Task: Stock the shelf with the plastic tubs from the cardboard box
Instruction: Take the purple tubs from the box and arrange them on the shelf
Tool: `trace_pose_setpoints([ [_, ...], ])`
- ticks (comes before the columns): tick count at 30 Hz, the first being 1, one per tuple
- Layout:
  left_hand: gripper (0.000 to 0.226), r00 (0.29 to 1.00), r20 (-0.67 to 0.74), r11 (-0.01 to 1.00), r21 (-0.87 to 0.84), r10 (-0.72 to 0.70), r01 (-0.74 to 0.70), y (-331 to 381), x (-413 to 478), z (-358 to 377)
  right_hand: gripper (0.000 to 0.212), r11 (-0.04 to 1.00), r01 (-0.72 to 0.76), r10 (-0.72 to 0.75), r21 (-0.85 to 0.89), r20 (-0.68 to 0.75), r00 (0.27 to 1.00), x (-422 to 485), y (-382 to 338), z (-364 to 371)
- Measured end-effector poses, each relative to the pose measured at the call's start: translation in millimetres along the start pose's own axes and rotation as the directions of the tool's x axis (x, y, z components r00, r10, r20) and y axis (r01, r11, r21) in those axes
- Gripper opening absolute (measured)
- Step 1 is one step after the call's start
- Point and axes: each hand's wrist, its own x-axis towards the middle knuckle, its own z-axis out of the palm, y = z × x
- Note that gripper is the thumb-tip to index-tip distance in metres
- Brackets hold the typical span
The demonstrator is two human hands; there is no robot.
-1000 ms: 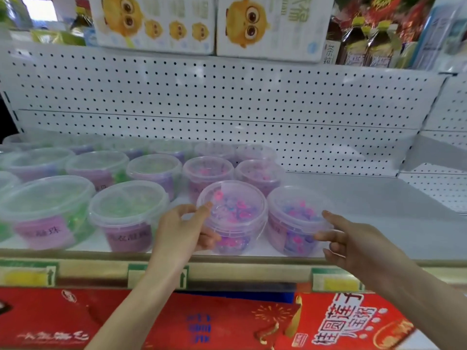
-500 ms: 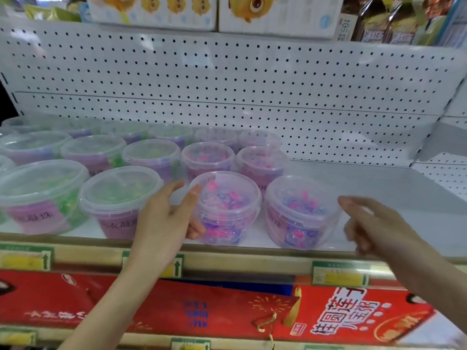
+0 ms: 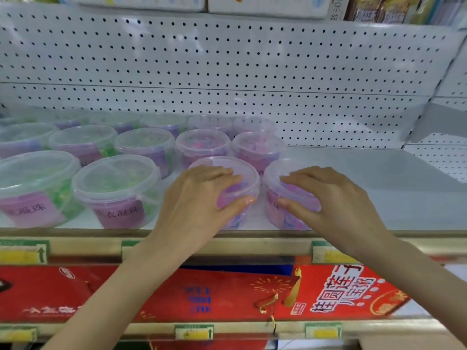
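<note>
Sitting at the far left of the white shelf (image 3: 379, 193) are two clear lidded tubs of green beads (image 3: 116, 190), each wearing a purple label. More rows of plastic tubs (image 3: 149, 145) are standing behind them toward the pegboard back panel (image 3: 252, 72). Just right of these, the left hand (image 3: 199, 205) is gripping the pink-bead tub (image 3: 249, 178) at the shelf's front edge, its fingers lying curved over the lid while the thumb is pressing against the side wall. Right beside that tub (the gap is too slim to judge whether they are touching), the rightmost tub (image 3: 273, 198) is standing upright under the right hand (image 3: 336, 200). That hand's fingers are spreading across the lid and its thumb is hooking round the front wall, so it too is holding its tub. Below, yellow price tags (image 3: 22, 256) are sitting in the shelf's front rail. Further right, red gift boxes (image 3: 341, 296) are lying on the lower shelf.
</note>
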Motion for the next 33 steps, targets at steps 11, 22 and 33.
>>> trace_pose_setpoints([
  [11, 0.047, 0.951, 0.266, 0.975, -0.197, 0.156, -0.105, -41, 12, -35, 0.041, 0.991, -0.087, 0.083, 0.106, 0.036, 0.996, 4, -1, -7],
  [22, 0.051, 0.959, 0.197, 0.970, 0.096, 0.202, -0.224, -10, 14, -16, 0.039, 0.955, -0.257, 0.247, 0.148, 0.077, 0.966, 25, -19, -13],
  [33, 0.055, 0.927, 0.361, 0.992, -0.108, 0.099, -0.064, -24, 22, -41, 0.054, 0.978, -0.205, 0.208, -0.038, 0.166, 0.964, 25, -22, -4],
])
